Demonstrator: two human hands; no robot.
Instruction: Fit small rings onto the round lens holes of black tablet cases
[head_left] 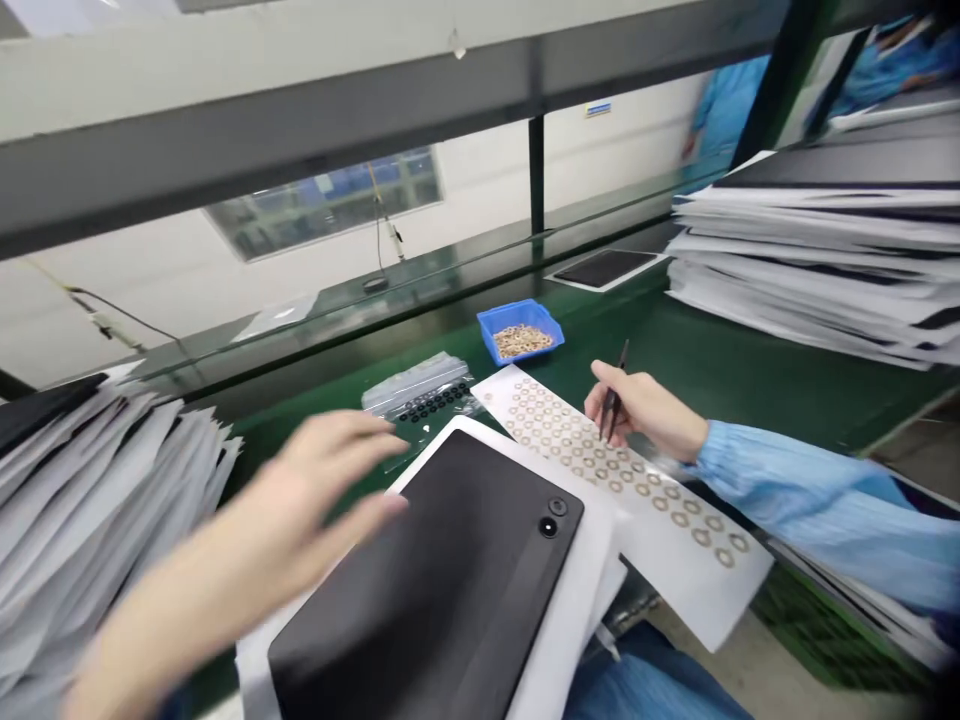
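Observation:
A dark tablet back cover [435, 560] with two camera rings near one corner lies on white sheets in front of me. Above its left edge hovers my left hand [322, 490], blurred, fingers apart and holding nothing. My right hand [637, 405] grips dark tweezers [612, 400], whose tips point down at a white sheet [697, 590] with rows of small tan rings. Whether a ring sits between the tips cannot be made out. Beyond my left hand lies a clear zip bag [420, 390] with small black rings in it or on it.
A blue bin [523, 330] of small tan rings stands behind the ring sheet. Tall stacks of interleaved paper and dark panels rise at left [112, 520] and right [817, 250]. A dark panel [607, 268] lies at the back. Overhead runs a shelf beam [375, 110]. Blue-clad people work beyond.

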